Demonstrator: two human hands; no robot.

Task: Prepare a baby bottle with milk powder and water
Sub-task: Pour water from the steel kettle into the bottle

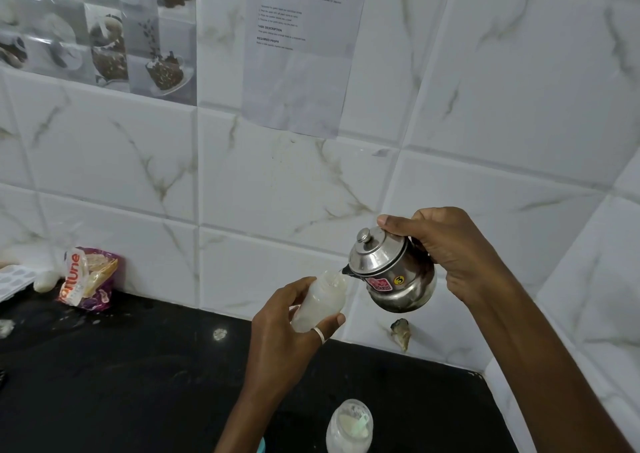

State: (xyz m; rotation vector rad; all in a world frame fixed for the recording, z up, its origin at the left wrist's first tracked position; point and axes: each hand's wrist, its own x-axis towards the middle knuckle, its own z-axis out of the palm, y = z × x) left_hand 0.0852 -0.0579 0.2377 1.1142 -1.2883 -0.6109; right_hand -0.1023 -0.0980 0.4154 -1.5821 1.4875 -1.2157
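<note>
My left hand (280, 334) grips a translucent baby bottle (322, 300) above the black counter, its open mouth tilted up to the right. My right hand (446, 251) holds a small steel kettle (391, 272) with a knobbed lid and a red sticker. The kettle is tipped to the left. Its dark spout rests at the bottle's mouth, and a thin stream of water passes into it. A clear jar of white milk powder (349, 426) with a scoop inside stands on the counter below my hands.
The black counter (138, 366) meets white marble-look wall tiles at the back and right. A purple and orange food packet (88, 279) leans against the wall at the left, beside a white tray (14, 279). Small white crumbs (219, 333) lie on the counter.
</note>
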